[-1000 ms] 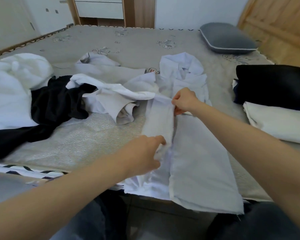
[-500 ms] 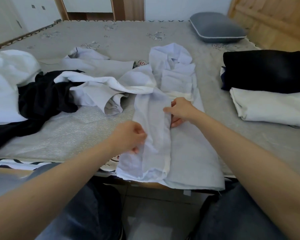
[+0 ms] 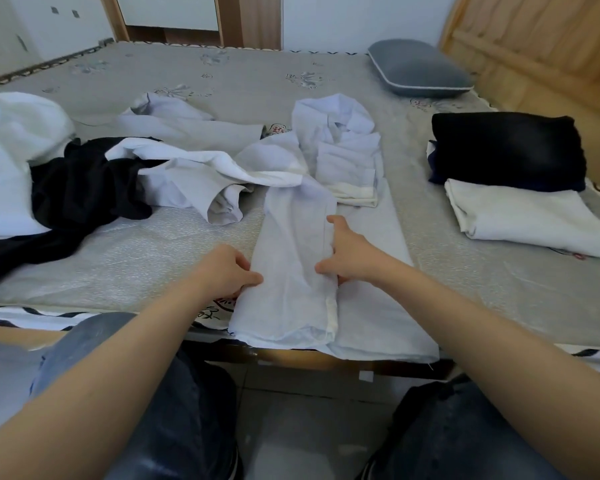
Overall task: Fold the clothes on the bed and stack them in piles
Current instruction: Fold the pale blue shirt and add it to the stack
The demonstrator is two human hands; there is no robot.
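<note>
A grey pillow (image 3: 417, 69) with pale piping lies at the far right corner of a mattress, beside a slatted wooden headboard (image 3: 541, 46). Behind the far edge stands a wood-framed cabinet (image 3: 194, 15) with white drawer fronts against a white wall (image 3: 357, 19). Pale floor tiles (image 3: 305, 431) show at the bottom of the view.

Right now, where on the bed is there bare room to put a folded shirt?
Bare mattress lies between the shirt being folded and the white pile. Another patch lies between the black garment and the left hand. The far bed by the pillow is free. The left is crowded.
</note>
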